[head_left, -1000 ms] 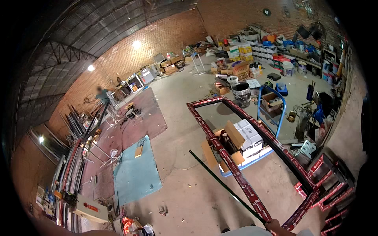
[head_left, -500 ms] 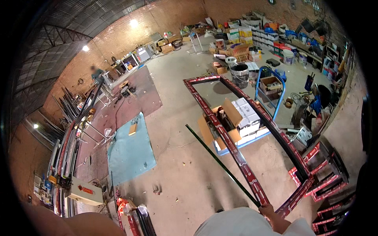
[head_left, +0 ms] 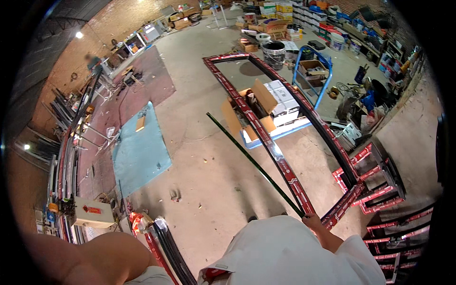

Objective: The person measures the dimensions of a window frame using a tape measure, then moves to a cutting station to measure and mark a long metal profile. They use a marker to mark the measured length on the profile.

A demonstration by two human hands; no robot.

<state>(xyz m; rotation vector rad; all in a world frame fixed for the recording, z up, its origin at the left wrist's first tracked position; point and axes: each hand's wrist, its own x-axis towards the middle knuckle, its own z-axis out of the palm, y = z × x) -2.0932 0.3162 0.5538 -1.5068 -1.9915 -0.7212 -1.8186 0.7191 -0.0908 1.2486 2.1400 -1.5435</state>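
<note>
Beyond the concrete floor [head_left: 187,142], a lamp [head_left: 79,34] glows near a brick wall [head_left: 114,23].

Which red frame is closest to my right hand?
The long frame: its near end is at your right hand; the smaller red frames are farther right.

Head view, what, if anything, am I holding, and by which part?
The right hand holds the green strip by its near end, at a corner of the red frame; whether it also grips that cannot be told. The left hand isn't visible.

Glowing lamp [head_left: 79,34], soft shadows [head_left: 245,203], fisheye bending
</note>
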